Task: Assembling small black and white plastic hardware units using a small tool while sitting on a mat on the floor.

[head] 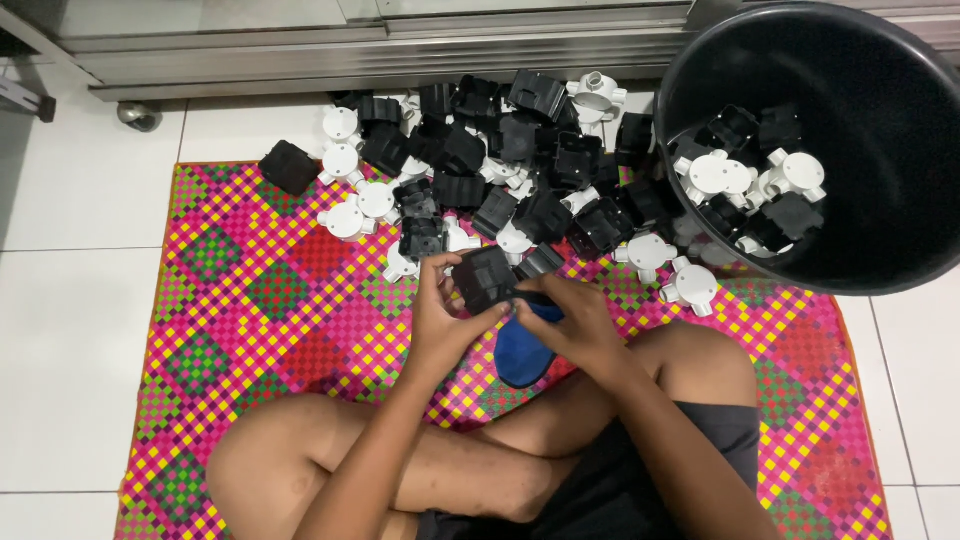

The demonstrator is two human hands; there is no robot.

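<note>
Right now both hands meet over the mat, just in front of the crossed legs. The left hand [440, 320] curls around a black square box [487, 278], thumb on its near edge and fingers wrapped on its left side. The right hand [572, 322] closes on the same box from the right, fingertips pressed to its near right corner. A blue object [520, 352] lies just under the hands, partly hidden. Beyond the box, a heap of black boxes and white round fittings [480, 170] spreads across the far edge of the pink chequered mat [270, 300]. Far right, a tilted black bucket [880, 150] holds more of them.
</note>
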